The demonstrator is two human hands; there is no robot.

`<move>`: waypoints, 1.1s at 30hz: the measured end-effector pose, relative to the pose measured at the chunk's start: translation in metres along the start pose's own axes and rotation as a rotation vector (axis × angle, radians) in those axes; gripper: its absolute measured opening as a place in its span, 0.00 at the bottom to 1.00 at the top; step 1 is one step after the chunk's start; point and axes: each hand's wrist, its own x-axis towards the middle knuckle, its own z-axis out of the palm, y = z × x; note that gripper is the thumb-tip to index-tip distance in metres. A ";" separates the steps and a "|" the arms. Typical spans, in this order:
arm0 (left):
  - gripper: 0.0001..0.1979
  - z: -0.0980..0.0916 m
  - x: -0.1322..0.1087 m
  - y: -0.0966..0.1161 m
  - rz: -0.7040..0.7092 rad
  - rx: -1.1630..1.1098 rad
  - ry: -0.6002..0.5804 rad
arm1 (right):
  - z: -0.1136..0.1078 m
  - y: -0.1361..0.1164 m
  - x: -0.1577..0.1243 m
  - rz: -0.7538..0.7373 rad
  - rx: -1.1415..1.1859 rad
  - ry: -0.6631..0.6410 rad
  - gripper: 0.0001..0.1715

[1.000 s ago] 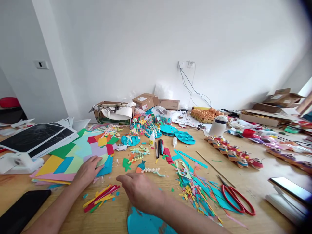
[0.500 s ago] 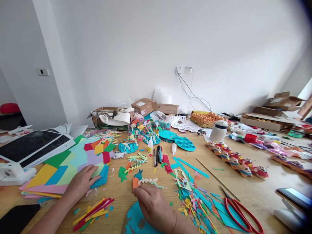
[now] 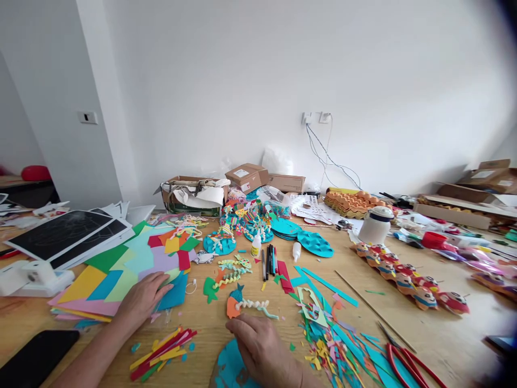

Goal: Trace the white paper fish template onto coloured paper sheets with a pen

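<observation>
My left hand [image 3: 146, 295] lies with its fingers stretched out over a spread of coloured paper sheets [image 3: 103, 283]. Low in the middle, my right hand [image 3: 258, 342] is closed, fingers curled down; whatever they may hold is hidden. Beneath it is a blue-painted round piece [image 3: 230, 366], partly covered by the hand. Just beyond its fingertips lies an orange and blue paper fish [image 3: 233, 306], with a curly cream strip [image 3: 252, 305] at its right. Farther back are a green paper piece [image 3: 210, 289] and more curly strips [image 3: 230, 276].
Paper strips [image 3: 163, 355] lie between my arms. Colourful scraps [image 3: 323, 345] and red-handled scissors [image 3: 404, 358] are at the right. Pens [image 3: 270, 261], a glue bottle [image 3: 256, 246] and a thin stick [image 3: 374, 308] occupy the middle. Painted egg-carton figures [image 3: 407, 277] stand beyond; a black phone [image 3: 38, 358] lies left.
The camera view has turned left, so everything sits farther right in the picture. Both hands stay near the same places on the table, the right one still beside the paper fish.
</observation>
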 end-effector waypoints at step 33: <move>0.14 -0.012 -0.004 0.007 0.007 0.046 0.144 | -0.002 -0.002 0.002 0.062 -0.034 -0.137 0.16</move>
